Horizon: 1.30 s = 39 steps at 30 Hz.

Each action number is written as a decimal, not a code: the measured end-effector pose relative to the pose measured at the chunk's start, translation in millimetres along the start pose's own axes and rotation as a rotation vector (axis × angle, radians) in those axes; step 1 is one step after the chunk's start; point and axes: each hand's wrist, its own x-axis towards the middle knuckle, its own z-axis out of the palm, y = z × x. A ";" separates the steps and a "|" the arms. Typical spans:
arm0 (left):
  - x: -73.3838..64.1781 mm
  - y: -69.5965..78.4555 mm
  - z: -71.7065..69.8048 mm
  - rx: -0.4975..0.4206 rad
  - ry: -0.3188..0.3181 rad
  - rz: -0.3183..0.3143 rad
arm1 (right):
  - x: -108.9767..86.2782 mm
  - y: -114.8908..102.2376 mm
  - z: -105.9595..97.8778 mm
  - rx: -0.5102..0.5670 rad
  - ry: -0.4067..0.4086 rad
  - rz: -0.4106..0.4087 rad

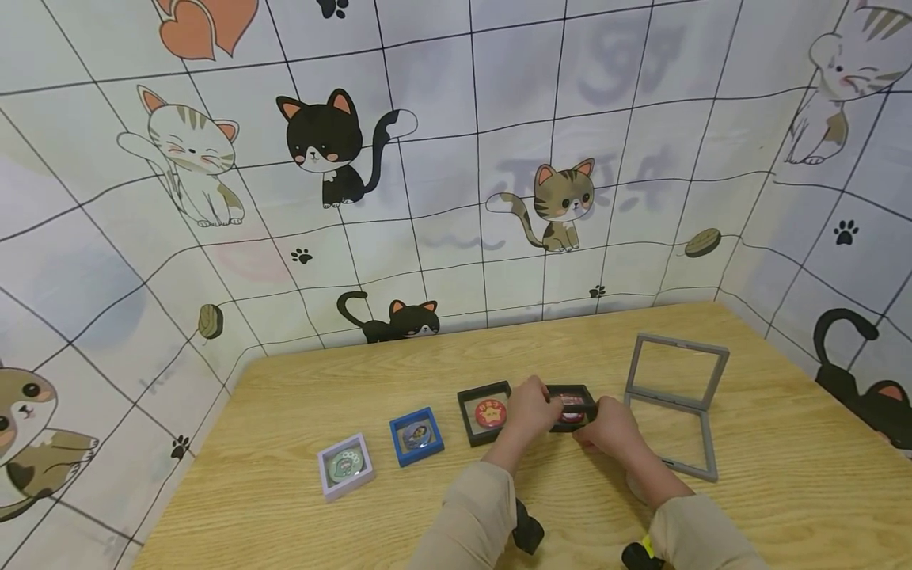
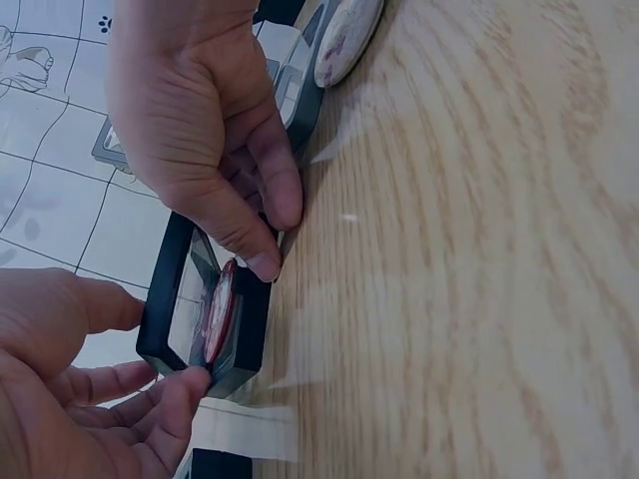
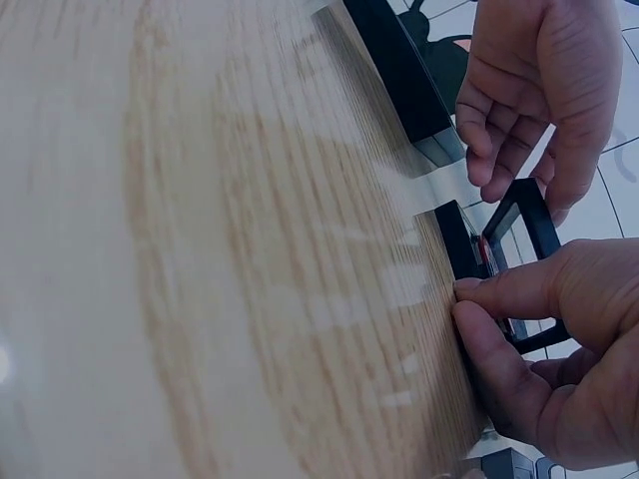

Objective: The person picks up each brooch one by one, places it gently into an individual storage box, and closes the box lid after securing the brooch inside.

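A small black display frame [image 1: 587, 409] stands partly opened, its two hinged halves apart, with a red badge [image 2: 221, 311] inside. My left hand [image 1: 529, 410] grips the frame's left side, fingers on its upper and lower edges. With thumb and finger, my right hand [image 1: 614, 431] pinches the near right corner, low by the table, as the right wrist view shows [image 3: 559, 349]. Just left of my left hand lies another black frame [image 1: 465, 416] holding a red badge with a yellow star [image 1: 490, 412].
On the wooden table [image 1: 285, 419], a lilac frame [image 1: 323, 475] and a blue frame [image 1: 396, 443], each with a badge, lie to the left. A grey frame [image 1: 708, 447] stands unfolded at the right. Near it is a pale oval piece [image 2: 344, 40]. Cat-print cloth [image 1: 442, 158] hangs behind.
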 end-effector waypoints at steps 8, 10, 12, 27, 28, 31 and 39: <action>-1.3 0.3 3.8 0.174 0.022 0.029 | -0.1 1.5 1.1 0.028 0.002 -0.006; -1.0 -0.1 5.8 0.220 0.020 0.043 | -0.3 2.2 1.7 0.039 0.005 -0.003; -0.3 -0.2 7.7 0.270 0.020 0.056 | -0.6 2.4 2.2 0.057 0.004 0.003; 2.0 3.1 14.8 0.427 0.040 0.064 | -0.6 3.2 4.0 0.169 -0.006 0.032; 2.1 3.2 15.0 0.439 0.044 0.074 | -0.6 3.4 4.0 0.169 -0.006 0.032; 1.8 3.2 16.1 0.472 0.051 0.092 | -1.3 3.4 3.7 0.169 -0.006 0.031; -0.2 4.9 15.2 0.504 0.056 0.088 | -1.9 3.0 2.9 0.168 -0.002 0.017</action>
